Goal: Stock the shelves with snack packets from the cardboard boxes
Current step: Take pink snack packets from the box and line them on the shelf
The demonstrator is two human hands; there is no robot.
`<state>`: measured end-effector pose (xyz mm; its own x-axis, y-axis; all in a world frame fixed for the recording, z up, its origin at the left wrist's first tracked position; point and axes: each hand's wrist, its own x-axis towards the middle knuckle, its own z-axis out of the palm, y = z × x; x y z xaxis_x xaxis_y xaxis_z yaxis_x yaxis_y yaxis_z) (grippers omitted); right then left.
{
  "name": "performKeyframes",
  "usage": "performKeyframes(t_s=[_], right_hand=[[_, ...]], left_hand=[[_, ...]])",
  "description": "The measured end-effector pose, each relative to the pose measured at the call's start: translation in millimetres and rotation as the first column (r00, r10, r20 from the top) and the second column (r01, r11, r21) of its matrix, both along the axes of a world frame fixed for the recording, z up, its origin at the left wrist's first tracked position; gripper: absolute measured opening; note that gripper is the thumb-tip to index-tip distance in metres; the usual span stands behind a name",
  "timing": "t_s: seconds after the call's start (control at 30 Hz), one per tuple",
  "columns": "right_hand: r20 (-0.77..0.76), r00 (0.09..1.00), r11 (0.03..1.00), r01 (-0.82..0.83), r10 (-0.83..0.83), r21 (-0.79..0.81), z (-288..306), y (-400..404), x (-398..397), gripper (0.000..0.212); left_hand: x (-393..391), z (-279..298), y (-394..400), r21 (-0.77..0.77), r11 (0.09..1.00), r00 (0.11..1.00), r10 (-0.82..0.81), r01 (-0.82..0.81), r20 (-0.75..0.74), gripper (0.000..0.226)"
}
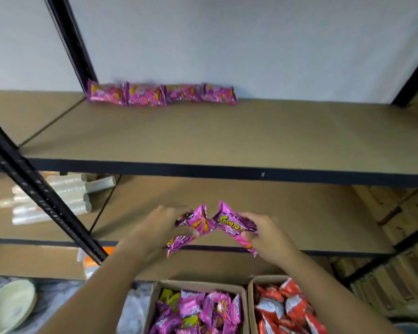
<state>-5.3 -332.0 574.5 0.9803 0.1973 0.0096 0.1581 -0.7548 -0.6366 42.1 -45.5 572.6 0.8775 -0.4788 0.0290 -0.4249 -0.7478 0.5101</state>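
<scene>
My left hand (163,227) grips a pink snack packet (198,221), with a second pink packet (177,244) showing under its fingers. My right hand (267,233) grips another pink packet (232,225) marked Corntoz. The two upper packets meet at their corners in front of the lower shelf (287,210). Several pink packets (159,94) lie in a row at the back left of the upper shelf (227,133). Below my arms stand an open cardboard box (198,285) full of pink packets and a box of red packets (285,307).
Black metal uprights (44,191) frame the shelving at left and right. Stacks of clear plastic cups (65,198) lie on the left of the lower shelf. A pale bowl (7,304) sits at the bottom left. Brown cartons (396,220) stand to the right.
</scene>
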Motion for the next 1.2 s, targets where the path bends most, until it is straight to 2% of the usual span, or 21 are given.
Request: performKeyframes(t_s=[0.1, 0.27, 0.4, 0.53, 0.63, 0.83, 1.0, 1.2], right_hand=[[0.066, 0.998, 0.999, -0.011, 0.013, -0.038, 51, 6, 7, 0.046], [0.128, 0.989, 0.995, -0.073, 0.080, -0.061, 125, 18, 19, 0.045], [0.206, 0.971, 0.988, -0.100, 0.123, -0.117, 170, 27, 40, 0.038], [0.244, 0.964, 0.993, -0.085, 0.102, -0.080, 198, 37, 76, 0.045], [0.212, 0.974, 0.996, -0.084, 0.085, -0.017, 203, 41, 117, 0.045], [0.218, 0.976, 1.000, -0.003, 0.007, -0.021, 190, 40, 208, 0.064], [0.284, 0.958, 0.999, 0.030, -0.021, -0.028, 171, 34, 267, 0.046], [0.301, 0.954, 0.993, 0.040, -0.006, -0.109, 146, 26, 344, 0.056]], left_hand=[[3, 56, 8, 0.034, 0.999, 0.996, 0.010, -0.013, 0.091, 0.057], [8, 134, 19, -0.034, 0.999, 0.970, -0.005, 0.013, 0.244, 0.050], [22, 181, 31, -0.039, 0.999, 0.938, 0.022, -0.009, 0.347, 0.053], [55, 207, 37, -0.013, 0.998, 0.918, 0.054, -0.053, 0.394, 0.054], [93, 209, 36, 0.008, 0.998, 0.906, 0.046, -0.055, 0.421, 0.057], [184, 185, 22, -0.009, 0.996, 0.901, 0.083, -0.088, 0.426, 0.051], [260, 152, 15, 0.097, 0.976, 0.878, 0.131, -0.197, 0.460, 0.034], [326, 127, 1, 0.096, 0.974, 0.870, 0.135, -0.204, 0.474, 0.046]])
